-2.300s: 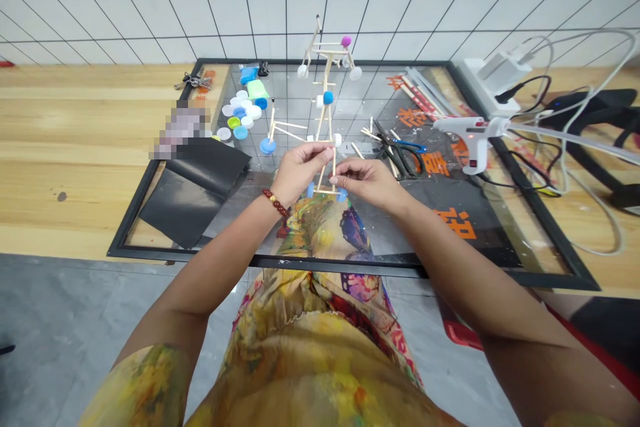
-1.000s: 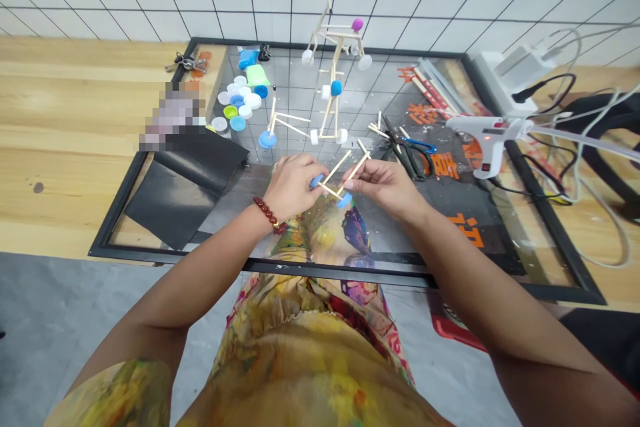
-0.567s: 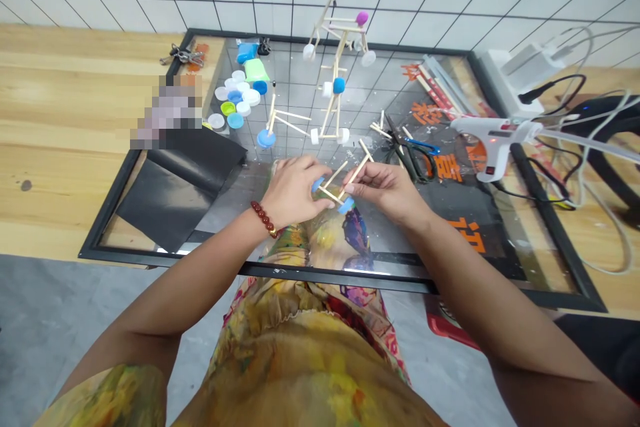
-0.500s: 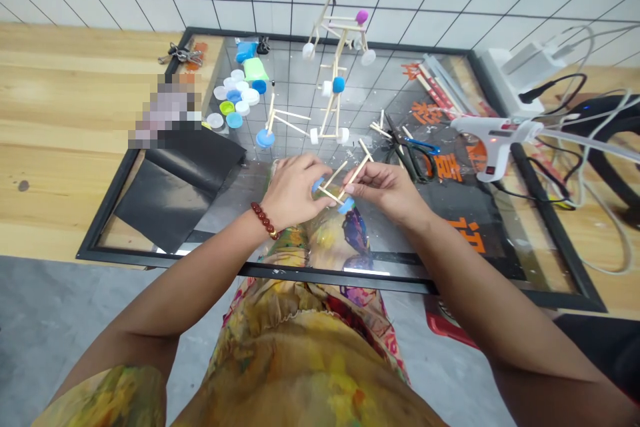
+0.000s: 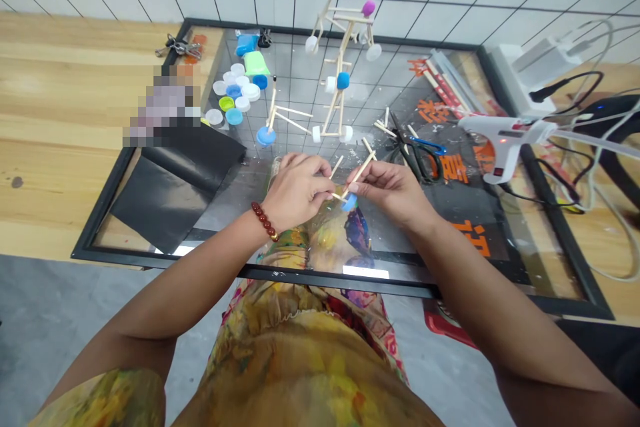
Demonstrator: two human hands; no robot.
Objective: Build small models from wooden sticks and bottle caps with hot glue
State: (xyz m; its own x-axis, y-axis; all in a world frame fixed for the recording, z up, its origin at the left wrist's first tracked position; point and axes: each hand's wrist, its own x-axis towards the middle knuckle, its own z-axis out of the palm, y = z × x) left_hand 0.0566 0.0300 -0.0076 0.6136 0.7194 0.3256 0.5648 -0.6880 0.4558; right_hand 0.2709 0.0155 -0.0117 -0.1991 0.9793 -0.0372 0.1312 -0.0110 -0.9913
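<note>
My left hand (image 5: 295, 190) and my right hand (image 5: 389, 190) meet over the glass-topped board. Between them is a small frame of wooden sticks (image 5: 361, 170). A blue bottle cap (image 5: 349, 203) is fixed at its near end. My left fingers close on the frame's other side, hiding whatever lies under them. My right thumb and fingers pinch a stick close to the blue cap. A finished stick model with a blue ball (image 5: 336, 103) stands just beyond the hands.
Farther back stands a stick model with a purple ball (image 5: 350, 20), and a blue-capped one (image 5: 273, 123) sits left. Several bottle caps (image 5: 235, 97) lie beside a black sheet (image 5: 170, 180). Scissors (image 5: 419, 150) and a white glue gun (image 5: 503, 137) lie right.
The stick frame has turned from upright to nearly flat, and one blue cap has gone behind my left fingers. My hands have come closer together, and the view has shifted slightly.
</note>
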